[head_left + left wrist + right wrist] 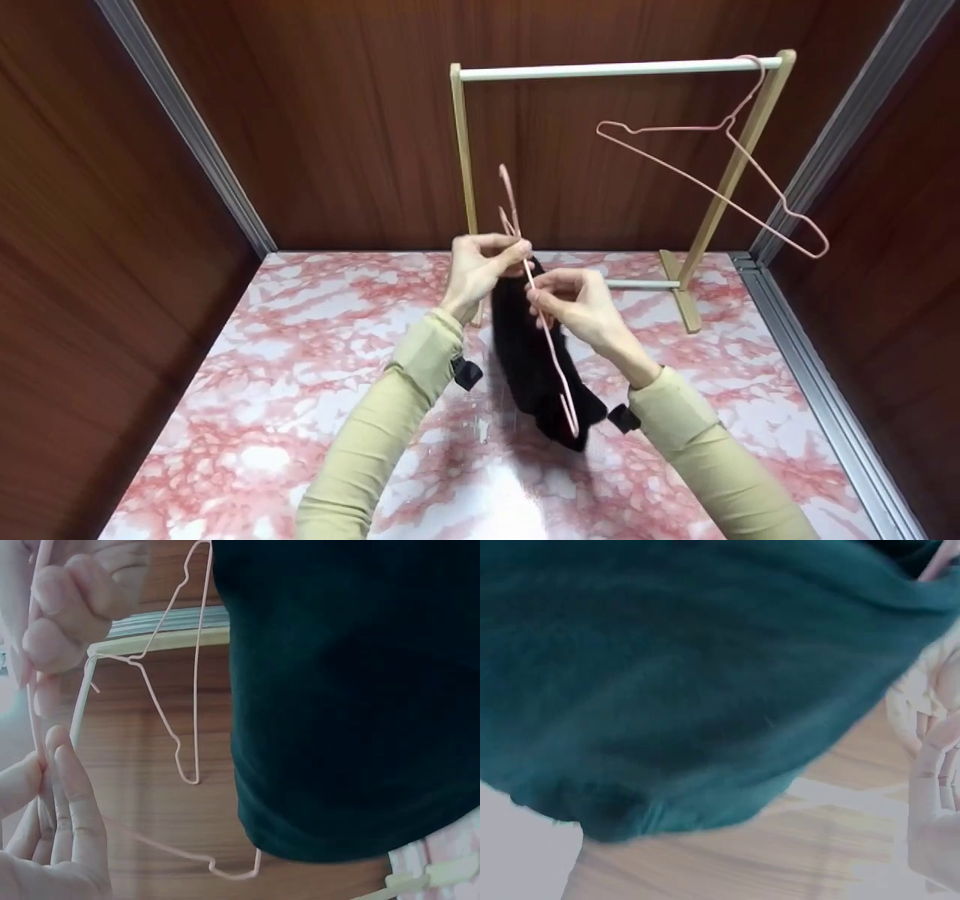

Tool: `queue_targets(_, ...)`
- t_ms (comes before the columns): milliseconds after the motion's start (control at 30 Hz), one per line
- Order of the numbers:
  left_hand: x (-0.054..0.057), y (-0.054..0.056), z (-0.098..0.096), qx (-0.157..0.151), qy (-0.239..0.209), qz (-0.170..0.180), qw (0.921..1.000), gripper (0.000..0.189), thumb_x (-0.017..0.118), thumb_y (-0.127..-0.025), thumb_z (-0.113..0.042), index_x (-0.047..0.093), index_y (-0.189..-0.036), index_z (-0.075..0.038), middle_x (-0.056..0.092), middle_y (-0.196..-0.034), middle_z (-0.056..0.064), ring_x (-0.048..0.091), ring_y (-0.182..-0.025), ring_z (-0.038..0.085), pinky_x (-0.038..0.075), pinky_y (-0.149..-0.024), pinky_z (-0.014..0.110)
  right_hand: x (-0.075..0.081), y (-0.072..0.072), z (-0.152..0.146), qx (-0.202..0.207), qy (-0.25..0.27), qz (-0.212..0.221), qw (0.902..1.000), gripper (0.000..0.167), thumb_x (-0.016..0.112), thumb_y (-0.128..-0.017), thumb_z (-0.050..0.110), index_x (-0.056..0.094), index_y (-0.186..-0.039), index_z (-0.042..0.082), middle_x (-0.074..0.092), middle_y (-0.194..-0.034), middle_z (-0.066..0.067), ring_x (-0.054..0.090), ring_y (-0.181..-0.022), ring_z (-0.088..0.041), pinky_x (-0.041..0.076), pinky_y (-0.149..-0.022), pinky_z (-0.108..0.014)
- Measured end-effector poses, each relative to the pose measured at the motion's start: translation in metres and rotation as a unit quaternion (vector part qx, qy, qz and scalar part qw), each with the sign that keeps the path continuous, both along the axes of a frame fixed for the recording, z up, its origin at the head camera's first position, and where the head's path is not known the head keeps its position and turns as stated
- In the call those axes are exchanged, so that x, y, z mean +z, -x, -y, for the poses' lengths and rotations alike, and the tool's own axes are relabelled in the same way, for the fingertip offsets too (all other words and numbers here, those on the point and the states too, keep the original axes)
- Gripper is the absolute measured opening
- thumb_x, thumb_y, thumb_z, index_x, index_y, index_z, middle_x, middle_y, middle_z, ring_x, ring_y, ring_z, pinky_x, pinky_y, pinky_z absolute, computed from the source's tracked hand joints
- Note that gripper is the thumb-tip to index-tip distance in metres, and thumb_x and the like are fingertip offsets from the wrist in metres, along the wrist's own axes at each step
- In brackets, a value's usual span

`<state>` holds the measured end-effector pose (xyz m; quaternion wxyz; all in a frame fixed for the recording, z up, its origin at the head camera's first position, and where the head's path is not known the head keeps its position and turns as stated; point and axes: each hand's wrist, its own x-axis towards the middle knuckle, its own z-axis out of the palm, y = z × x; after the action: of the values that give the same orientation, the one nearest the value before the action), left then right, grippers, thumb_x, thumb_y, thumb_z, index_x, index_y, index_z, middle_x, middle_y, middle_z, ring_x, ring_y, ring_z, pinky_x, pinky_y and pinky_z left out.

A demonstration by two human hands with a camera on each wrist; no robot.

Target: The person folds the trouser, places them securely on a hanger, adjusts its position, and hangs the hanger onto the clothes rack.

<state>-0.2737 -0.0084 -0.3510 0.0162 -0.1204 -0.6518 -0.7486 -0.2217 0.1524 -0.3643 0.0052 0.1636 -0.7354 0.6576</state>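
Both hands grip a pink wire hanger (553, 349), held tilted above the table with one end toward the camera. My left hand (476, 270) pinches the wire at its farther part, thumb against fingers. Just nearer, my right hand (585, 307) pinches the same wire. A dark garment (517, 337), black in the head view and dark green in the wrist views, hangs at the hanger below both hands. Its folds fill much of the left wrist view and the right wrist view. The near end of the hanger shows against the cloth.
Behind the hands stands a rack with a white rail (562, 72) and wooden posts. A second pink hanger (675, 128), bare, hangs at the rail's right end. The marbled red-and-white table (300, 360) is bordered by brown wood panels (337, 127) and metal strips.
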Motion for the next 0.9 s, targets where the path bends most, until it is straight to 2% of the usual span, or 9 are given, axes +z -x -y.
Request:
queue_targets(167, 0.015, 0.005, 0.0, -0.014, 0.029, -0.021, 0.9993, 0.024, 0.069, -0.092, 0.0, 0.07, -0.112, 0.012, 0.076, -0.101, 0.024, 0.072, -0.078, 0.009, 0.063, -0.082, 0.033, 0.012, 0.008, -0.006, -0.02, -0.031, -0.021, 0.9991, 0.017, 0.062, -0.092, -0.003, 0.066, -0.101, -0.017, 0.066, -0.067, 0.006, 0.062, -0.056, -0.005, 0.053, -0.054, -0.02)
queue_targets(333, 0.027, 0.009, -0.002, -0.044, 0.04, -0.043, 0.9973, 0.026, 0.06, -0.096, 0.003, 0.066, -0.12, 0.012, 0.071, -0.114, 0.029, 0.072, -0.087, 0.009, 0.059, -0.092, 0.03, 0.026, 0.015, -0.015, -0.04, -0.081, -0.063, 0.9939, 0.014, 0.06, -0.093, -0.003, 0.069, -0.098, -0.012, 0.065, -0.065, 0.003, 0.058, -0.049, -0.006, 0.05, -0.047, -0.02)
queue_targets(433, 0.034, 0.011, -0.004, -0.062, 0.023, -0.042, 0.9969, 0.029, 0.056, -0.098, 0.005, 0.062, -0.125, 0.014, 0.068, -0.118, 0.033, 0.071, -0.088, 0.011, 0.059, -0.093, 0.032, 0.039, 0.017, -0.021, -0.066, -0.145, -0.097, 0.9824, 0.014, 0.061, -0.094, 0.001, 0.072, -0.097, -0.008, 0.067, -0.066, -0.003, 0.059, -0.048, -0.004, 0.051, -0.046, -0.02)
queue_targets(533, 0.041, 0.013, -0.007, -0.079, 0.002, -0.03, 0.9964, 0.032, 0.052, -0.1, 0.005, 0.059, -0.13, 0.014, 0.065, -0.125, 0.034, 0.071, -0.094, 0.015, 0.057, -0.095, 0.03, 0.052, 0.018, -0.029, -0.099, -0.212, -0.116, 0.9652, 0.015, 0.063, -0.095, 0.005, 0.075, -0.098, -0.004, 0.072, -0.071, -0.012, 0.06, -0.048, 0.0, 0.052, -0.047, -0.018)
queue_targets(633, 0.047, 0.015, -0.013, -0.096, -0.023, -0.012, 0.9951, 0.035, 0.048, -0.101, 0.004, 0.055, -0.134, 0.013, 0.061, -0.132, 0.033, 0.069, -0.101, 0.019, 0.055, -0.098, 0.029, 0.065, 0.018, -0.036, -0.12, -0.249, -0.123, 0.953, 0.016, 0.063, -0.095, 0.006, 0.076, -0.098, -0.003, 0.073, -0.077, -0.018, 0.059, -0.048, 0.004, 0.051, -0.048, -0.015)
queue_targets(800, 0.059, 0.018, -0.025, -0.121, -0.081, 0.024, 0.989, 0.04, 0.039, -0.106, -0.004, 0.048, -0.143, 0.01, 0.055, -0.143, 0.029, 0.06, -0.126, 0.031, 0.048, -0.108, 0.031, 0.077, 0.023, -0.044, -0.166, -0.265, -0.15, 0.9382, 0.017, 0.062, -0.094, 0.006, 0.076, -0.099, -0.001, 0.073, -0.077, -0.019, 0.054, -0.049, 0.01, 0.047, -0.05, -0.011)
queue_targets(900, 0.067, 0.019, -0.033, -0.133, -0.131, 0.045, 0.9814, 0.046, 0.029, -0.108, -0.015, 0.045, -0.145, 0.008, 0.051, -0.148, 0.026, 0.051, -0.138, 0.034, 0.042, -0.116, 0.034, 0.078, 0.029, -0.046, -0.207, -0.251, -0.172, 0.9298, 0.017, 0.062, -0.094, 0.005, 0.077, -0.099, -0.001, 0.074, -0.079, -0.021, 0.052, -0.053, 0.014, 0.042, -0.054, -0.008)
